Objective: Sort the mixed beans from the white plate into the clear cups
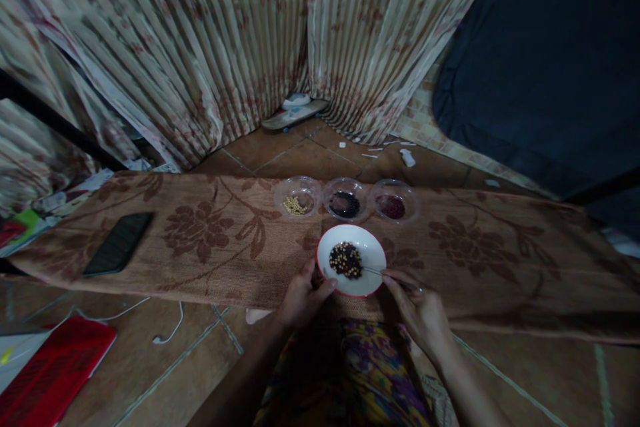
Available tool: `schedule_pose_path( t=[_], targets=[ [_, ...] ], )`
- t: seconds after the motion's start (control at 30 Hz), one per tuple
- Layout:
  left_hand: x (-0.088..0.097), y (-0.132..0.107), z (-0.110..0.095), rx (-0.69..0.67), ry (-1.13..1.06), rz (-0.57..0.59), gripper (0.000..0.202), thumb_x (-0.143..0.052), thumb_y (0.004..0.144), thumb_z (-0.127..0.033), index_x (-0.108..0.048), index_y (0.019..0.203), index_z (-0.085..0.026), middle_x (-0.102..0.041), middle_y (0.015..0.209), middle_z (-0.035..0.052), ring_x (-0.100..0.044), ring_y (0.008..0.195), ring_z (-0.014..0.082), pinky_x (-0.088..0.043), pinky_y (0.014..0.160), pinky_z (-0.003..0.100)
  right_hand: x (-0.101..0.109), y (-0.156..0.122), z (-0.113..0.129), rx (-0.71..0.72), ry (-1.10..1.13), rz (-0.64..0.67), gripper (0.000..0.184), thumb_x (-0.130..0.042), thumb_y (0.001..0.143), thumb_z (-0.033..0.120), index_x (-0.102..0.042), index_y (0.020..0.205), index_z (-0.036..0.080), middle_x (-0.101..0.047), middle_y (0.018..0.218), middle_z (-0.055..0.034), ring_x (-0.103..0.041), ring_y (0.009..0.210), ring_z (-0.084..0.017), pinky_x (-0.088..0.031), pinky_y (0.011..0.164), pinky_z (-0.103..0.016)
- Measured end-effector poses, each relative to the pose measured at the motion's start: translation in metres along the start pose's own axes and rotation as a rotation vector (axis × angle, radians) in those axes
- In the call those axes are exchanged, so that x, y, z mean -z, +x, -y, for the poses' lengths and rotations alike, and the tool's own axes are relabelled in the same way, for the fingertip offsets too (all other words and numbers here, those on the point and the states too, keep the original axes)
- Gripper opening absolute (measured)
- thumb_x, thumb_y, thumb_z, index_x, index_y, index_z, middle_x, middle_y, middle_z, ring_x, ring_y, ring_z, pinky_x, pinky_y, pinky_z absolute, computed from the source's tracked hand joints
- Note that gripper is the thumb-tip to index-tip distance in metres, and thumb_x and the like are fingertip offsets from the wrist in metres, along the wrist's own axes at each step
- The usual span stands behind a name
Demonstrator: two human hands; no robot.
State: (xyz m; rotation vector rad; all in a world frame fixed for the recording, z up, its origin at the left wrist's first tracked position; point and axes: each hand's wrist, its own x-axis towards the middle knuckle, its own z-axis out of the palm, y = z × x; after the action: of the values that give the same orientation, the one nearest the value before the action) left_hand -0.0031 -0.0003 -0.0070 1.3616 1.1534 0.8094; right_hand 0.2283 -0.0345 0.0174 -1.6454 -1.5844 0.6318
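Left hand (306, 295) gripping round white red-rimmed bowl (371, 247) on brown floral cloth (250, 267); right hand (420, 307) clasping thin metal utensil (373, 271) in small dark and yellow beans (345, 259), which a brisk flick could scatter

A cloth-covered bench (270, 267) bears 3 clear bowls (336, 189), 1 red-rimmed white plate (369, 250) and 1 dark phone (119, 245).

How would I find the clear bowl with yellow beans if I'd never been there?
Look at the long brown flowery cloth. Just past the red-rimmed white dish, three clear bowls sit in a row; yours is the left bowl. Only that one has pale yellow beans; its neighbours hold black ones and dark red ones.
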Motion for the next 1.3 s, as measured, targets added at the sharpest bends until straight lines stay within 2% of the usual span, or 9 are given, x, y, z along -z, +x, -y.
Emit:
schedule_pose_path(
  t=[0.17,0.33,0.5,0.93,1.03,1.1,1.27,1.3],
  targets=[
    [-0.001,0.0,-0.001,-0.001,-0.063,0.007,0.053,-0.062,0.082,-0.033,-0.048,0.131,-0.019,-0.069,0.115,0.0045,-0.064,0.104,0.0215,-0.049,0.093,0.031,0.001,0.002,0.001,0.053,0.01,0.018,0.032,-0.052,0.088,0.047,-0.072,0.092,0.022,-0.069,0.095,-0.0082,-0.066,0.088,-0.021,-0.054,0.075,-0.032],
    [-0.001,0.0,-0.006,0.051,-0.037,0.005,0.056,-0.062,0.082,-0.032,-0.045,0.135,-0.019,-0.07,0.114,0.0039,-0.065,0.102,0.0219,-0.05,0.091,0.032,0.002,0.005,0.0,0.093,-0.008,0.055,0.031,-0.049,0.091,0.044,-0.071,0.09,0.022,-0.068,0.094,-0.0076,-0.065,0.088,-0.021,-0.053,0.076,-0.032],
    [-0.003,0.0,-0.002,0.01,-0.061,-0.001,0.053,-0.061,0.083,-0.031,-0.047,0.133,-0.018,-0.069,0.114,0.0043,-0.064,0.103,0.0215,-0.049,0.094,0.032,0.002,0.007,0.0,0.113,-0.013,0.068,0.029,-0.049,0.091,0.042,-0.07,0.088,0.021,-0.068,0.093,-0.0072,-0.065,0.087,-0.02,-0.052,0.076,-0.031],
    [-0.002,0.0,-0.001,0.003,-0.075,-0.002,0.054,-0.062,0.083,-0.032,-0.046,0.133,-0.019,-0.07,0.112,0.0048,-0.065,0.101,0.0217,-0.05,0.092,0.033,0.003,0.004,0.002,0.069,0.022,-0.037,0.031,-0.053,0.088,0.045,-0.073,0.088,0.022,-0.07,0.092,-0.0084,-0.067,0.086,-0.021,-0.054,0.073,-0.033],
    [-0.001,0.0,0.002,0.016,-0.017,0.001,0.053,-0.062,0.083,-0.035,-0.048,0.132,-0.019,-0.071,0.11,0.0042,-0.065,0.099,0.0215,-0.05,0.09,0.031,0.012,0.011,0.002,0.068,0.024,-0.113,0.028,-0.054,0.088,0.043,-0.072,0.089,0.022,-0.07,0.092,-0.0078,-0.066,0.087,-0.021,-0.053,0.074,-0.032],
    [0.0,0.001,0.005,0.021,0.008,0.006,0.053,-0.061,0.083,-0.037,-0.048,0.131,-0.019,-0.071,0.108,0.0038,-0.065,0.099,0.0215,-0.05,0.09,0.031,0.021,0.023,0.002,0.072,0.006,-0.217,0.027,-0.056,0.086,0.042,-0.072,0.087,0.022,-0.07,0.089,-0.0072,-0.066,0.085,-0.021,-0.052,0.073,-0.032],
    [0.001,0.002,0.007,-0.002,0.026,-0.008,0.047,-0.059,0.085,-0.038,-0.051,0.128,-0.02,-0.071,0.11,0.0036,-0.065,0.099,0.0214,-0.049,0.09,0.03,0.043,0.075,-0.003,0.159,-0.001,-0.507,0.027,-0.056,0.085,0.041,-0.071,0.082,0.018,-0.07,0.085,-0.0086,-0.064,0.083,-0.021,-0.05,0.075,-0.033],
    [0.001,0.002,0.006,-0.006,0.031,-0.014,0.046,-0.06,0.085,-0.038,-0.052,0.127,-0.02,-0.071,0.11,0.0036,-0.065,0.1,0.0217,-0.049,0.09,0.03,0.045,0.086,-0.006,0.162,0.012,-0.532,0.028,-0.057,0.085,0.041,-0.071,0.082,0.017,-0.071,0.084,-0.009,-0.064,0.083,-0.021,-0.05,0.076,-0.034]
  ],
)
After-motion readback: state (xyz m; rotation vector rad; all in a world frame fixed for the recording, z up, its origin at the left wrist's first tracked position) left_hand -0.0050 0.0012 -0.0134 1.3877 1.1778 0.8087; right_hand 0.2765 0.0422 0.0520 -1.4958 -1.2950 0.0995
